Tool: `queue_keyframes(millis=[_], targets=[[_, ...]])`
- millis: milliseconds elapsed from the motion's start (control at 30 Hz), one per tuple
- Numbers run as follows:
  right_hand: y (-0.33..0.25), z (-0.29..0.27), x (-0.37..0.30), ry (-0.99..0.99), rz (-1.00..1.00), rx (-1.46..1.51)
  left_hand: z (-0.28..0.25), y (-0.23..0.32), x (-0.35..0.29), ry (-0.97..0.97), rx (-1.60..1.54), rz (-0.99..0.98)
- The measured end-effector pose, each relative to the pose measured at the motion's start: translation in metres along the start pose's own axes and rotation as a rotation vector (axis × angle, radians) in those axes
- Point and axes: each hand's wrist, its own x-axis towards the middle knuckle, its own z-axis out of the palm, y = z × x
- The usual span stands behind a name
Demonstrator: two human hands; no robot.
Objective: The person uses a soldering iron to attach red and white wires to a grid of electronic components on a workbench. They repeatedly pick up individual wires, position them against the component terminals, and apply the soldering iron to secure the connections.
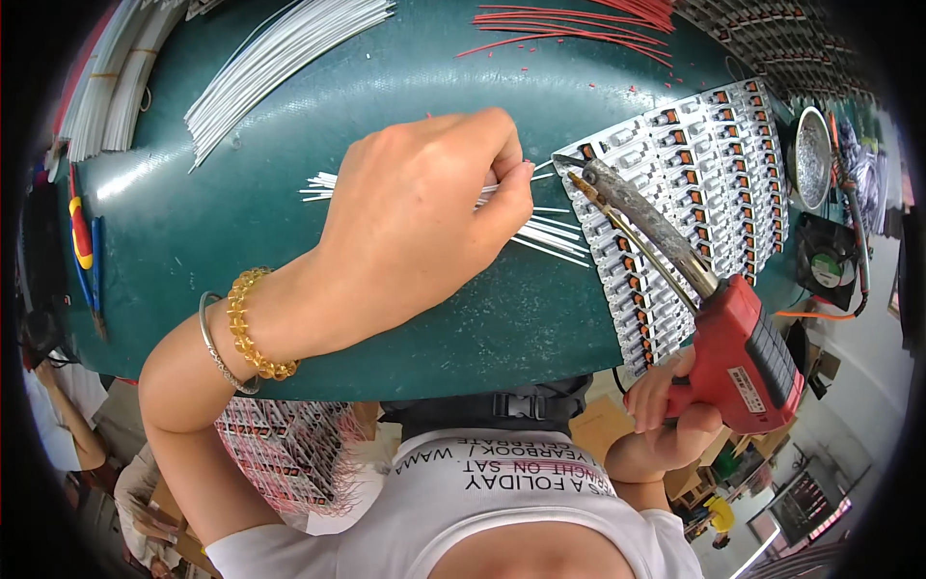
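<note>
Left hand [424, 217] pinches short white wires [540, 232] mid-bench, fingers closed on a few, likely to feed one. Right hand [666, 410] grips one red soldering gun [714, 318], tip over the switch panel [694, 193] at the bench's right edge. Two wire bundles along the far edge: white [280, 58], red [579, 24].

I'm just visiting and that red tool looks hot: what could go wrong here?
The soldering gun in the right hand has its tip close to the left hand, so a burn seems possible. The left hand pinches thin white wires; one could slip. The tip might also touch the wrong spot on the switch panel.
</note>
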Motion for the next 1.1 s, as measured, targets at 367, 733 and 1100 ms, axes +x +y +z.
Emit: queue_keyframes(millis=[367,733,1100], targets=[[0.003,-0.027,-0.019,0.109,0.120,-0.121,0.001,0.001,0.000,0.024,0.027,0.021],[0.019,-0.017,-0.006,-0.015,-0.127,-0.119,0.002,0.002,-0.001,0.022,0.060,0.010],[0.010,-0.010,-0.005,-0.037,-0.207,-0.181,0.003,0.001,-0.001,0.025,0.051,0.014]])
